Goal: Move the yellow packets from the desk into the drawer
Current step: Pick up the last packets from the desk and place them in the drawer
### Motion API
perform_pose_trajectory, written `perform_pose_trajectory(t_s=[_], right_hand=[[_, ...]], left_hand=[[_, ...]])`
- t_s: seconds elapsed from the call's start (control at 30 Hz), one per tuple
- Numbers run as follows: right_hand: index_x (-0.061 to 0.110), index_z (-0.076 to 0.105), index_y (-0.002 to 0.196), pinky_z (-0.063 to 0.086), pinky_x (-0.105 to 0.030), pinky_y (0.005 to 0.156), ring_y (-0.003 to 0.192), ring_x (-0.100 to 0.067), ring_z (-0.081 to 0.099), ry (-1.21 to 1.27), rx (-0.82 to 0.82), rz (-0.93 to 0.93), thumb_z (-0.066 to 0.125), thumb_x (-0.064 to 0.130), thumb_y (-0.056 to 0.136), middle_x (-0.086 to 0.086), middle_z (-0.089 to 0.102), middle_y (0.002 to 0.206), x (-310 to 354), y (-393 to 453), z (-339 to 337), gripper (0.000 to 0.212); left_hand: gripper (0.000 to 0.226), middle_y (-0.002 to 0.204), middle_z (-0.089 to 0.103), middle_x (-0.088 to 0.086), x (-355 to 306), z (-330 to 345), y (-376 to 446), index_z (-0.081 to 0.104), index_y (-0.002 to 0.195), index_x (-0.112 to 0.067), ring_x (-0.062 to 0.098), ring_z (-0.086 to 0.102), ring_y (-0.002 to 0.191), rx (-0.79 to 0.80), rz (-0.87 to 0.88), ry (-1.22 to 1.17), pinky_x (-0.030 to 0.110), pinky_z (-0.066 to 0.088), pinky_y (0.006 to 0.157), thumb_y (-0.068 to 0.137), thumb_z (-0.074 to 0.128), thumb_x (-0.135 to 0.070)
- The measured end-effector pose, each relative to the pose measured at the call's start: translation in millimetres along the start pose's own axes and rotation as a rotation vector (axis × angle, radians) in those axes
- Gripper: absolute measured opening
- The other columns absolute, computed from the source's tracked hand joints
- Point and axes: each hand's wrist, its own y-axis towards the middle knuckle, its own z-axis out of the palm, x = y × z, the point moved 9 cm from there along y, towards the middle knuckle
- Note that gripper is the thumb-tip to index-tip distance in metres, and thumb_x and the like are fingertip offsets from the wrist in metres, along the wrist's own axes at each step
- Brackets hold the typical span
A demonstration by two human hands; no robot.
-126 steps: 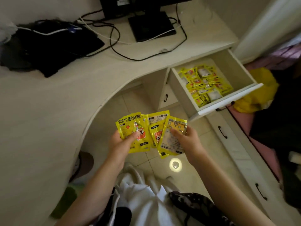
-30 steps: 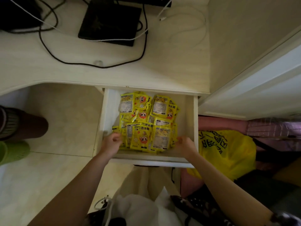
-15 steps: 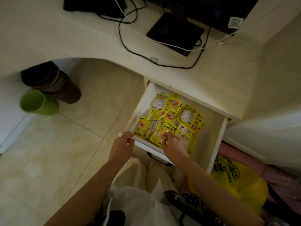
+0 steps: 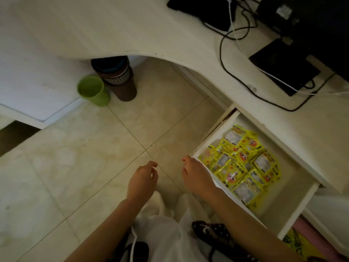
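Several yellow packets [image 4: 243, 163] lie in a heap inside the pulled-out white drawer [image 4: 294, 203] under the desk [image 4: 132, 27]. My left hand [image 4: 142, 181] hangs over the floor tiles to the left of the drawer, fingers loosely curled, holding nothing. My right hand [image 4: 196, 175] is beside the drawer's near left corner, fingers relaxed and empty, just clear of the packets. I see no packets on the visible part of the desk.
A green cup [image 4: 93, 90] and a brown bin [image 4: 119, 80] stand on the floor under the desk's curve. A black monitor base [image 4: 283, 66] with cables [image 4: 236, 72] sits on the desk at the right. White clothing [image 4: 164, 229] lies below my arms.
Both hands have let go of the packets and drawn back from the drawer toward the left. The view has swung left, so the drawer now sits at the right.
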Motion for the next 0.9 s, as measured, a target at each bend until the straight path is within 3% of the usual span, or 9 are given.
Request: perform_pose_trajectory(t_s=[0.17, 0.43, 0.67, 0.9], right_hand=[[0.014, 0.042, 0.132, 0.05, -0.038, 0.088, 0.109, -0.024, 0.055, -0.049, 0.046, -0.045, 0.039, 0.021, 0.097, -0.009, 0.056, 0.123, 64.4, 31.8, 24.7, 0.035], [0.013, 0.042, 0.132, 0.049, -0.04, 0.091, 0.111, -0.024, 0.054, -0.171, 0.06, -0.136, 0.035, 0.023, 0.098, -0.008, 0.055, 0.126, 152.0, 86.1, 42.1, 0.036], [0.014, 0.045, 0.131, 0.048, -0.033, 0.086, 0.108, -0.022, 0.055, -0.207, 0.012, -0.201, 0.036, 0.023, 0.098, -0.006, 0.057, 0.125, 213.8, 151.9, 18.4, 0.035], [0.013, 0.046, 0.128, 0.05, -0.038, 0.086, 0.107, -0.024, 0.056, -0.247, -0.015, -0.255, 0.038, 0.022, 0.097, -0.007, 0.058, 0.123, 266.3, 239.7, -22.2, 0.034]], left_hand=[[0.026, 0.1, 0.064, 0.0, 62.3, -47.5, 24.3, 0.056, 0.12, -0.024, 0.011, 0.057, 0.078, -0.015, -0.049, 0.066, 0.021, 0.043, 0.066, 0.096, 0.045, -0.023], [0.027, 0.102, 0.065, 0.003, 129.8, -116.0, 72.1, 0.056, 0.12, -0.023, 0.019, 0.062, 0.09, -0.05, -0.133, 0.11, 0.031, 0.052, 0.074, 0.096, 0.045, -0.026], [0.027, 0.102, 0.068, -0.001, 140.7, -161.5, 135.9, 0.056, 0.12, -0.021, 0.018, 0.059, 0.098, -0.083, -0.102, 0.124, 0.035, 0.053, 0.074, 0.095, 0.045, -0.024], [0.028, 0.104, 0.068, -0.003, 128.2, -215.4, 228.8, 0.057, 0.12, -0.022, 0.018, 0.059, 0.098, -0.152, -0.096, 0.134, 0.034, 0.053, 0.074, 0.095, 0.045, -0.025]])
